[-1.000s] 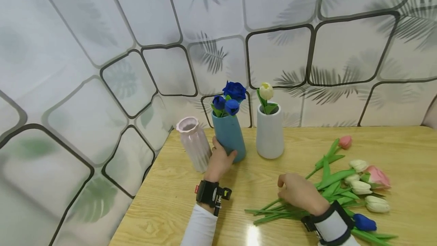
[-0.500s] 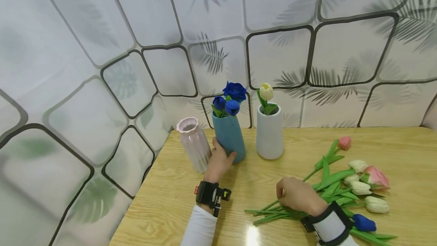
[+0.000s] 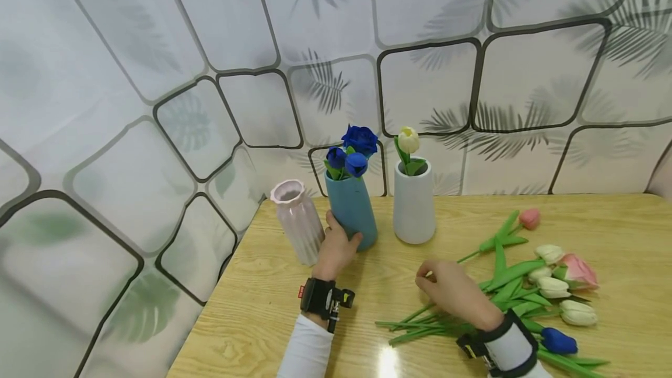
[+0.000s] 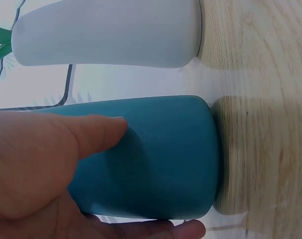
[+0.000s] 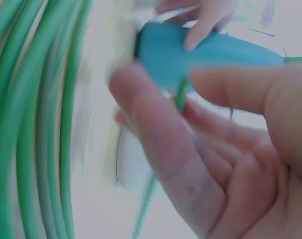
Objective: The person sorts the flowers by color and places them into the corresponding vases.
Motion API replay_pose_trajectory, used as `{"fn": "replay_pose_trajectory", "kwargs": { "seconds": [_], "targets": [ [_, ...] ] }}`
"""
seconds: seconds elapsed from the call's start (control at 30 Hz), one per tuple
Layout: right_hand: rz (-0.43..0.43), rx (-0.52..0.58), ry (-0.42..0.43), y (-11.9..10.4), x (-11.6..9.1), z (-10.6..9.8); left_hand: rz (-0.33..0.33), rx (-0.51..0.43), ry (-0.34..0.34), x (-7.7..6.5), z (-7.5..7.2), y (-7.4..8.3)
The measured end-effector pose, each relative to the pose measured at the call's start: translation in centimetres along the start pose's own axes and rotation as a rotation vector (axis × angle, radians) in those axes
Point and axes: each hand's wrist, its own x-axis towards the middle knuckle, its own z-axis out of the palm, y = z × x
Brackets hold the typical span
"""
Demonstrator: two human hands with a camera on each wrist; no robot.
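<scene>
Grips the blue vase low with the left hand, pinches with the right hand a pink tulip, likely light, bendable, best held by the stem.

An indoor corner with a domestic look is shown, though whether it belongs to a home, a shop or a studio cannot be told. It is furnished with a pale wood-grain table, whose back edge is set along a rear wall covering and whose far left corner is met by a similar side covering. Both are printed with rounded grey and black outlines and leaf shapes, a decorative pattern; soft creases are seen in the side one. Household ornaments are carried near that corner: a pink vase, a blue vase and a white vase. Loose flowers are spread toward the table's right side. Light is reflected in a bright patch on the tabletop.
</scene>
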Motion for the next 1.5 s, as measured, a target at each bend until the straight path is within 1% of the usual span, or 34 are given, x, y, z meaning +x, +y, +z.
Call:
{"fn": "replay_pose_trajectory", "kwargs": {
  "seconds": [0.1,0.27,0.33,0.37,0.4,0.5,0.57,0.67,0.73,0.8,1.03,1.17,1.33,1.43,1.5],
  "targets": [
    [0.037,0.216,0.086,-0.3,0.1,0.1,0.007,-0.002,0.002,0.0,0.0,0.0],
    [0.095,0.629,0.320,-1.3,0.0,0.8,0.006,-0.005,0.005,0.0,-0.1,-0.1],
    [0.121,0.776,0.398,-1.9,-0.2,1.1,0.007,-0.003,0.008,0.0,-0.1,-0.1],
    [0.136,0.837,0.422,-2.2,-0.2,1.1,0.007,-0.002,0.008,0.0,-0.1,-0.1],
    [0.146,0.888,0.440,-2.4,-0.3,1.1,0.008,-0.002,0.009,0.0,-0.1,-0.1],
    [0.186,1.064,0.448,-2.9,-0.6,1.0,0.013,-0.005,0.008,0.0,-0.2,-0.1],
    [0.218,1.179,0.429,-3.1,-0.7,0.8,0.015,-0.008,0.007,0.0,-0.2,-0.1],
    [0.271,1.329,0.374,-3.2,-0.9,0.4,0.017,-0.011,0.004,0.0,-0.3,-0.1],
    [0.299,1.376,0.339,-3.1,-1.0,0.4,0.017,-0.009,0.003,-0.1,-0.3,-0.1],
    [0.325,1.400,0.320,-2.9,-1.1,0.4,0.016,-0.006,0.001,-0.1,-0.3,-0.1],
    [0.371,1.398,0.332,-2.1,-0.9,0.3,-0.004,-0.002,-0.038,-0.2,-0.4,-0.1],
    [0.384,1.411,0.324,-1.9,-0.9,0.2,-0.021,0.019,-0.061,-0.4,-0.5,-0.1],
    [0.364,1.437,0.350,-2.0,-0.9,0.2,-0.031,0.048,-0.104,-1.1,-0.7,0.1],
    [0.349,1.405,0.351,-1.9,-0.8,0.3,-0.023,0.086,-0.139,-1.9,-1.1,0.4],
    [0.344,1.382,0.335,-1.9,-0.8,0.3,-0.012,0.118,-0.165,-2.5,-1.6,0.7]
  ]
}}
